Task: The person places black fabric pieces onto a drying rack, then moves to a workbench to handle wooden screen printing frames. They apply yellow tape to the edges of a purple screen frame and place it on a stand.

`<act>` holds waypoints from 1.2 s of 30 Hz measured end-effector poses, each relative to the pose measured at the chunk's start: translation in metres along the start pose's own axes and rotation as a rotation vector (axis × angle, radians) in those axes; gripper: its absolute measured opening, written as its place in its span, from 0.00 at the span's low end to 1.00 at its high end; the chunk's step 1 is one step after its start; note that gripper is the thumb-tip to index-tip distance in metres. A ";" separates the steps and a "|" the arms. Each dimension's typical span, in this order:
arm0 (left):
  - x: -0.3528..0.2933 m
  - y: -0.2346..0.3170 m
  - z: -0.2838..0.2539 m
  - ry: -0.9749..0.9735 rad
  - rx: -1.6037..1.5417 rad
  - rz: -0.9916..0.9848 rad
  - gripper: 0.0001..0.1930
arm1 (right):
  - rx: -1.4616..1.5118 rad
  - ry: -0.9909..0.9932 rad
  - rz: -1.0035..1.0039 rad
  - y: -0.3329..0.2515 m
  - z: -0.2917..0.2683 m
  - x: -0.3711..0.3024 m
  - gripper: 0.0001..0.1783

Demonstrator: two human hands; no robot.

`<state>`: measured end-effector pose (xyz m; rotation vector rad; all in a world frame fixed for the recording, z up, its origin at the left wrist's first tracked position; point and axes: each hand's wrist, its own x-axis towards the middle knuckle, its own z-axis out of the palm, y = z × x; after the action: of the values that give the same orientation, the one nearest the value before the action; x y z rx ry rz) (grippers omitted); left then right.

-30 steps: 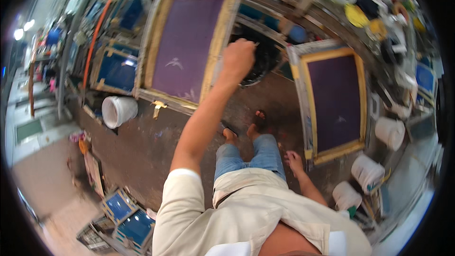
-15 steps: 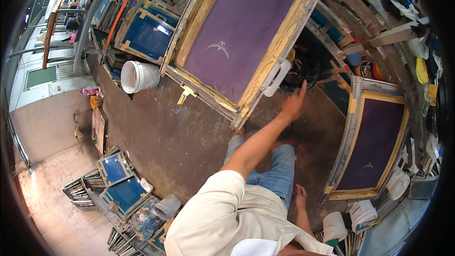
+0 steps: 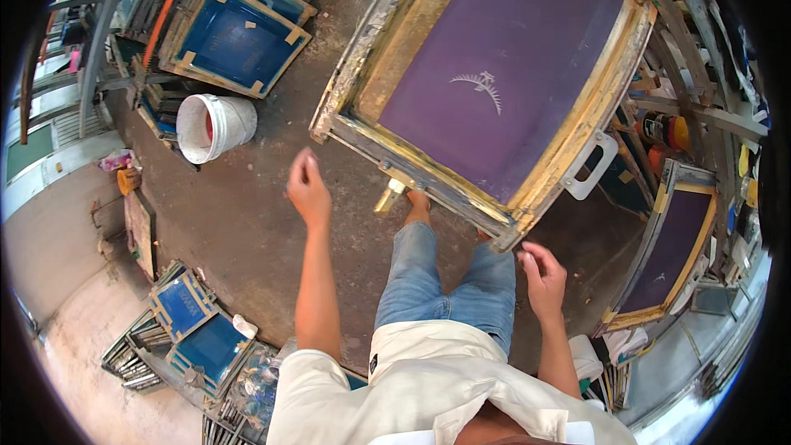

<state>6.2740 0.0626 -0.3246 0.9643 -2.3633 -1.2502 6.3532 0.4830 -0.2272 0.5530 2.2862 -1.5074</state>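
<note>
A large screen-printing frame (image 3: 486,82) with purple mesh and a pale, crescent-like spiky motif is tilted before me. Its wooden edges are stained yellow. A yellow-smeared clamp (image 3: 390,189) sits on the near edge, and a pale handle (image 3: 595,166) is fixed to the right side. Left of the frame's near-left corner, my left hand (image 3: 310,194) is raised, loosely curled, holding nothing. My right hand (image 3: 544,282) has bent, parted fingers right beside the near-right corner; whether the fingertips touch it, I cannot tell.
A white bucket (image 3: 216,128) stands on the brown floor (image 3: 239,222) to the left. Blue screens (image 3: 235,41) lean behind it. Another purple screen (image 3: 669,247) leans at the right. More blue screens (image 3: 210,350) are stacked at the lower left.
My left arm has swung from beside the frame's handle over to the left. My right hand has risen from beside my leg to the frame's near-right corner. The view has shifted.
</note>
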 end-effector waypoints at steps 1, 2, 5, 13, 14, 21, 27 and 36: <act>0.027 0.011 0.001 0.021 -0.071 0.035 0.15 | -0.078 -0.035 -0.120 -0.030 0.016 0.015 0.10; 0.050 0.021 0.008 0.001 -0.104 0.079 0.15 | -0.154 -0.068 -0.237 -0.056 0.031 0.029 0.10; 0.090 0.041 0.029 -0.044 -0.209 0.056 0.18 | -0.302 -0.143 -0.423 -0.104 0.078 0.074 0.11; 0.108 0.039 0.062 -0.079 -0.326 -0.165 0.29 | -0.465 -0.259 -0.649 -0.145 0.164 0.160 0.09; 0.108 0.037 0.061 -0.112 -0.306 -0.173 0.30 | -0.463 -0.271 -0.667 -0.144 0.174 0.167 0.09; 0.108 0.040 0.061 -0.133 -0.270 -0.208 0.28 | -0.480 -0.256 -0.882 -0.152 0.239 0.196 0.08; 0.107 0.038 0.062 -0.146 -0.279 -0.206 0.28 | -0.506 -0.231 -0.941 -0.153 0.253 0.202 0.08; 0.107 0.035 0.063 -0.149 -0.298 -0.197 0.28 | -0.552 -0.262 -0.971 -0.155 0.249 0.207 0.04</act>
<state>6.1471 0.0423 -0.3376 1.0551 -2.1392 -1.7463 6.1153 0.2236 -0.2989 -0.9660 2.6884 -1.0322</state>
